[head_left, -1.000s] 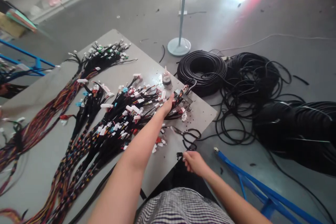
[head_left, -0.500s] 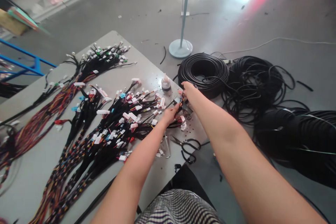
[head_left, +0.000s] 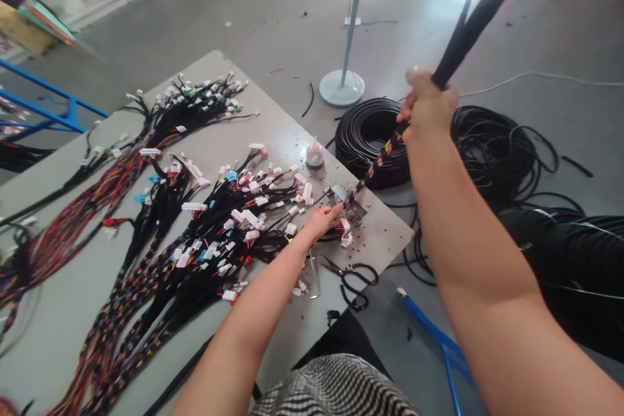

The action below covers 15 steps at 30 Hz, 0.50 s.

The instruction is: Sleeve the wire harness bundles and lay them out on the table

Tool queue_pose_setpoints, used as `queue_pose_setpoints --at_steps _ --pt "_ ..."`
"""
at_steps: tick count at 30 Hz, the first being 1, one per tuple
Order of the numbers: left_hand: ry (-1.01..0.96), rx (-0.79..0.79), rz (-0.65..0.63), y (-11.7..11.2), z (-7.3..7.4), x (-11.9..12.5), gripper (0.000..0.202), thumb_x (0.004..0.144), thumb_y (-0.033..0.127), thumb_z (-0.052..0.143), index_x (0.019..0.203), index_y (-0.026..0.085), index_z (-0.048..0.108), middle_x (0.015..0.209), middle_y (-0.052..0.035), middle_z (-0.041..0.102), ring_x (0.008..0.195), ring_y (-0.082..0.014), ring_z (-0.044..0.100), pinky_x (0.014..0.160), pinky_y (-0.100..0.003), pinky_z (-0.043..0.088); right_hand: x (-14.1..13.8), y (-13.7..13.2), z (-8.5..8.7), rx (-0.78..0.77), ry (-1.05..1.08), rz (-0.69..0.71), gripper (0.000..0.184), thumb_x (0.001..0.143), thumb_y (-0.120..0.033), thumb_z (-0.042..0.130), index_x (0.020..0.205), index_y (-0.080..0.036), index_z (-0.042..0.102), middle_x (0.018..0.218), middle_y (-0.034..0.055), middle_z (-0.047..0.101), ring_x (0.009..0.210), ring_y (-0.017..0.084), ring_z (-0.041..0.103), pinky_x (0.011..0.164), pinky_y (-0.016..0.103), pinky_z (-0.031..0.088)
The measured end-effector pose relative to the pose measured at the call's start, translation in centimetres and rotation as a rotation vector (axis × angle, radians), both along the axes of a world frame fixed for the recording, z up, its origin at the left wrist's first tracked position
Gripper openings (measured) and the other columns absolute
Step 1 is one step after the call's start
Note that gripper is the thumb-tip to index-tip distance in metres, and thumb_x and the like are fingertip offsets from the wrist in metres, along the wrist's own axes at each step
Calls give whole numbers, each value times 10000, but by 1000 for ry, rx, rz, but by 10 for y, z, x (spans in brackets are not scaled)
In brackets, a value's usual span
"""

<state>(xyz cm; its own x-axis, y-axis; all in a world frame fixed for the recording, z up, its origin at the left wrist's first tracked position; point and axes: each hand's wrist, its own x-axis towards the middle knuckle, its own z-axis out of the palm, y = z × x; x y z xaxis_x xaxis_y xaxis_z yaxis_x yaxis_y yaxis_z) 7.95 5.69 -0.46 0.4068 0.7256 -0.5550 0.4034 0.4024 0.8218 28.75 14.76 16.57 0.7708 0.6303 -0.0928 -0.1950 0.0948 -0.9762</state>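
A wire harness (head_left: 381,159), its coloured wires spirally wrapped in black tape, stretches between my two hands over the table corner. My left hand (head_left: 324,221) is closed on its lower end, close to a small metal plate (head_left: 338,193). Higher up and to the right, my right hand (head_left: 429,104) is wrapped round the harness where it passes into a thick black sleeved part (head_left: 475,29) that runs up out of view. White connectors (head_left: 346,232) lie just below my left hand. Black-handled scissors (head_left: 353,278) rest nearer the table's front edge.
Bundled harnesses with white connectors (head_left: 209,250) cover much of the table (head_left: 273,123). A small bottle (head_left: 314,155) stands near the far edge. Coils of black tubing (head_left: 373,133) lie on the floor, beside a round stand base (head_left: 342,88). A blue frame (head_left: 433,331) is at lower right.
My right hand has moved up and right, away from my left, drawing the harness out between them. The black sleeved part has come into view. My left hand stays near the metal plate.
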Motion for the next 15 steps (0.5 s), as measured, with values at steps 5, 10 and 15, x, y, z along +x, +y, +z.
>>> queue_pose_setpoints --at_steps 5,10,15 --pt "74 6 -5 -13 -5 -33 718 685 898 429 480 218 321 449 43 272 455 -93 256 472 -266 185 -25 -1 -11 83 62 126 384 947 -346 484 605 -209 375 400 -116 240 294 28 235 338 165 192" --pt "-108 -196 -142 6 8 -16 702 759 861 383 635 188 540 471 11 432 406 -97 324 444 -260 244 -19 -15 -44 115 36 179 425 929 -441 514 620 -216 327 456 -107 213 318 37 248 324 166 215" --pt "-131 -178 -82 5 6 -9 665 723 856 469 617 200 505 456 39 337 427 -97 321 446 -252 252 -30 -10 -57 62 49 257 434 897 -528 554 656 -221 365 473 -100 237 347 54 309 323 170 231"
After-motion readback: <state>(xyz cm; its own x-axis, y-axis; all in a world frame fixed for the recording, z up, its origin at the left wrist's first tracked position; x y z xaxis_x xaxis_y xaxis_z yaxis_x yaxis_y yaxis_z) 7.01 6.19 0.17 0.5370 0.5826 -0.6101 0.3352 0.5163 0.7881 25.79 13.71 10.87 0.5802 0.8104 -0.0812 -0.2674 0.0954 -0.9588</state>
